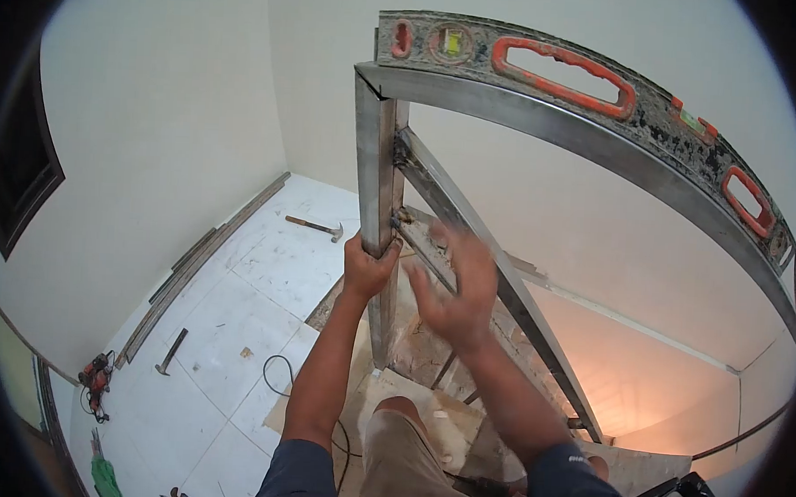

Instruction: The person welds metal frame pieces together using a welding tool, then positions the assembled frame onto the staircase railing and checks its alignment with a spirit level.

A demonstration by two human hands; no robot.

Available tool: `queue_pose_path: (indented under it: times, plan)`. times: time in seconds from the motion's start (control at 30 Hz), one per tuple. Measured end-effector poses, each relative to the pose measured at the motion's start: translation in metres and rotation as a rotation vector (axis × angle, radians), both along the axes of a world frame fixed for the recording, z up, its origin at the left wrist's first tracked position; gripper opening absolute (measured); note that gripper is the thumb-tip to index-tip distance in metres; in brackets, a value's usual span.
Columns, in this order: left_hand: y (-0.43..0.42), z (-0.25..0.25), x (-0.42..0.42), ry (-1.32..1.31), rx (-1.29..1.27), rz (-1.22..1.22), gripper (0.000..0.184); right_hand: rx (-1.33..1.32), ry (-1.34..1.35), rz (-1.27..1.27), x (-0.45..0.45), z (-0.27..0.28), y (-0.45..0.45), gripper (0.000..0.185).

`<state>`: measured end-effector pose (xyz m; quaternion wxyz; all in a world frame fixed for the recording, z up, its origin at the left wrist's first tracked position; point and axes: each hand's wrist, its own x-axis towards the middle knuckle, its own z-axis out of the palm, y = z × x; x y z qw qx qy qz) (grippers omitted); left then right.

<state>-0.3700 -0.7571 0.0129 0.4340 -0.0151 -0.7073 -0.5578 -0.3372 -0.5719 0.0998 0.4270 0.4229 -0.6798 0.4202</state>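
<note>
My left hand [369,267] is wrapped around the upright post [371,158] of a grey steel frame, partway down it. Just to its right, my right hand [460,296] is raised with fingers spread and smeared by motion; it holds nothing. Behind that hand a diagonal bar [529,307] runs from the upper post down to the right, partly hidden. Along the frame's top bar [546,122] lies a worn spirit level [659,120] with orange-rimmed openings and yellow-green vials. Dark weld marks [402,151] show where the diagonal meets the post.
A claw hammer [310,224] lies on the white tiled floor [235,321], with another hammer [174,352] nearer. Long metal lengths [204,262] line the left wall. A red power tool [97,376], a green bundle [105,476] and a dark cable [268,372] are on the floor.
</note>
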Motion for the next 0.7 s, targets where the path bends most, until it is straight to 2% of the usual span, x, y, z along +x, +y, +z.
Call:
queue_pose_path:
  times: [0.07, 0.1, 0.17, 0.2, 0.27, 0.4, 0.47, 0.63, 0.7]
  plan:
    - [-0.004, -0.004, -0.001, 0.027, -0.028, -0.013, 0.025, 0.07, 0.066, -0.249, -0.015, 0.054, -0.021, 0.083]
    - [-0.006, -0.005, -0.002, 0.055, -0.062, -0.026, 0.025, 0.07, 0.071, -0.25, -0.024, 0.069, -0.033, 0.083]
    - [-0.005, -0.005, -0.005, 0.05, -0.028, -0.041, 0.025, 0.291, -0.282, -0.345, -0.036, 0.09, -0.052, 0.112]
    - [-0.004, -0.005, -0.005, 0.04, 0.005, -0.056, 0.025, 0.294, -0.28, -0.347, -0.042, 0.098, -0.058, 0.112]
    - [-0.004, -0.003, -0.004, 0.016, -0.026, -0.027, 0.025, 0.417, -0.569, -0.167, -0.047, 0.106, -0.064, 0.127]
    - [-0.003, 0.001, -0.001, -0.014, -0.023, -0.026, 0.028, 0.342, -0.667, -0.118, -0.047, 0.103, -0.063, 0.121]
    - [-0.002, 0.003, 0.001, 0.004, -0.045, -0.006, 0.031, 0.22, -0.54, -0.126, -0.054, 0.093, -0.068, 0.127]
    - [-0.002, 0.005, 0.003, 0.055, -0.061, -0.044, 0.038, 0.188, -0.526, -0.129, -0.055, 0.09, -0.068, 0.127]
    - [-0.005, -0.001, -0.001, 0.133, -0.007, -0.117, 0.049, 0.193, -0.541, -0.128, -0.056, 0.09, -0.069, 0.126]
